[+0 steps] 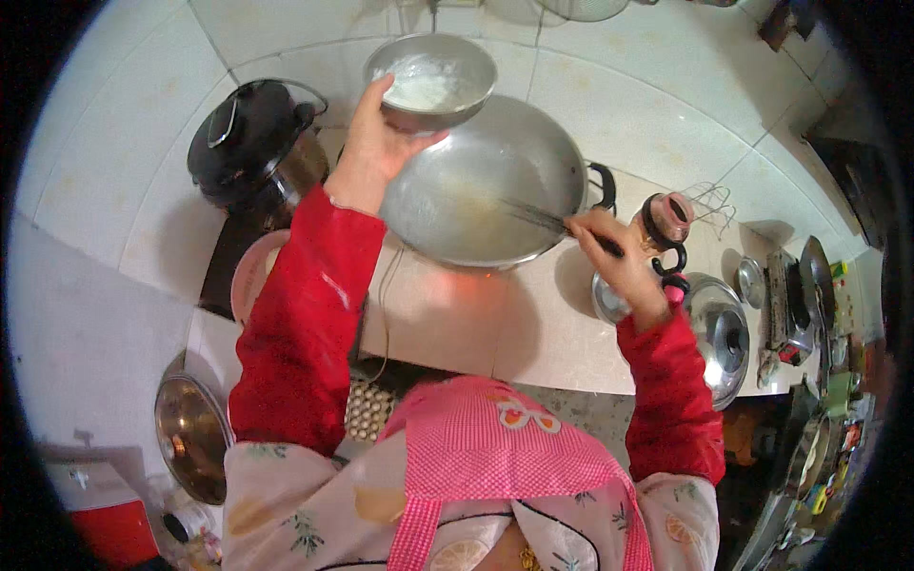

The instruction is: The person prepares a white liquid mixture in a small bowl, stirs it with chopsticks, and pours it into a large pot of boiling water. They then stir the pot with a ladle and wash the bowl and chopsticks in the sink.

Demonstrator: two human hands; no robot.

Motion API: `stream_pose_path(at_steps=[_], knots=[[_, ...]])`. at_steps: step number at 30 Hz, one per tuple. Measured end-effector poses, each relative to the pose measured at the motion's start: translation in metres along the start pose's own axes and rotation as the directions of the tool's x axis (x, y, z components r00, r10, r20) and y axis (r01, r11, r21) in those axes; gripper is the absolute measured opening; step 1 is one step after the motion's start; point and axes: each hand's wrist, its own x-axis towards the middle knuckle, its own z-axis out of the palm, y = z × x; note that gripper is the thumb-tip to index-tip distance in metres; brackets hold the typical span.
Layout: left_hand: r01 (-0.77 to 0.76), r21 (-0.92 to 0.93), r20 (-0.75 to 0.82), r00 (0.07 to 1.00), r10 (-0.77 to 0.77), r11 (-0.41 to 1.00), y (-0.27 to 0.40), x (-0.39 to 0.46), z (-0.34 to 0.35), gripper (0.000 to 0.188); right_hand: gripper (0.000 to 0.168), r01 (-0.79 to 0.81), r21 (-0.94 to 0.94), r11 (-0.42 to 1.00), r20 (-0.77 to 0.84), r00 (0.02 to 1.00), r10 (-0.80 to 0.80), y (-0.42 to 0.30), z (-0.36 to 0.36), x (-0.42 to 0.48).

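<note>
My left hand [382, 146] grips a metal bowl [468, 108] by its side and holds it tilted over the far left rim of a large metal wok [543, 157]. White, floury matter [428, 80] coats the inside of the bowl. My right hand [614, 246] is closed around dark chopsticks [535, 214], which slant down into the wok. A pale yellowish patch [482, 210] shows at the bottom of the wok. One black side handle [605, 185] of the wok sticks out near my right hand.
Left of the wok stands a black-lidded pot [246, 143], with a pink basin [250, 278] partly behind my sleeve. To the right are a pinkish jar [671, 214], a small metal bowl [607, 296] under my wrist and a shiny lid [717, 335]. Red light glows on the counter [443, 321].
</note>
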Motion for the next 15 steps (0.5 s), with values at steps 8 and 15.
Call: stream_pose_path(at_steps=[8,15], knots=[[-0.049,-0.020,0.034,0.998,0.049,0.999,-0.007,-0.015,0.000,0.067,0.010,0.174,-0.512,0.841,-0.383,0.830,-0.405,-0.009,-0.039,-0.150],[0.030,-0.031,0.056,0.998,-0.028,0.999,-0.016,-0.017,-0.003,0.062,0.029,-0.620,-0.043,0.784,0.385,0.714,0.586,0.065,0.076,-0.219]])
